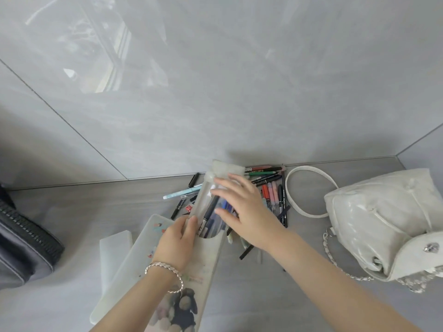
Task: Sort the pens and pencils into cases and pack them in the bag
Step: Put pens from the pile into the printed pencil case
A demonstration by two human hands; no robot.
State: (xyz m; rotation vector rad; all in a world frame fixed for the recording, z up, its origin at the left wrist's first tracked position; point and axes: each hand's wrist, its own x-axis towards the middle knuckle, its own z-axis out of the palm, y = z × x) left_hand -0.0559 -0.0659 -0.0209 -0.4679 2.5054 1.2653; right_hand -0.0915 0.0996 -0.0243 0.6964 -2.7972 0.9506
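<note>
We found the left hand gripping the lower edge of the clear plastic pencil case, thumb curled over it. The right hand lay flat on top, fingers straight and spread. Inside the case we saw a black pen and some blue ones (we could not count them). It rested over a frosted white flat case with a cartoon print. Loose coloured pens and pencils lay just beyond on the grey surface. The white quilted bag with a chain strap sat well apart, to the right.
</note>
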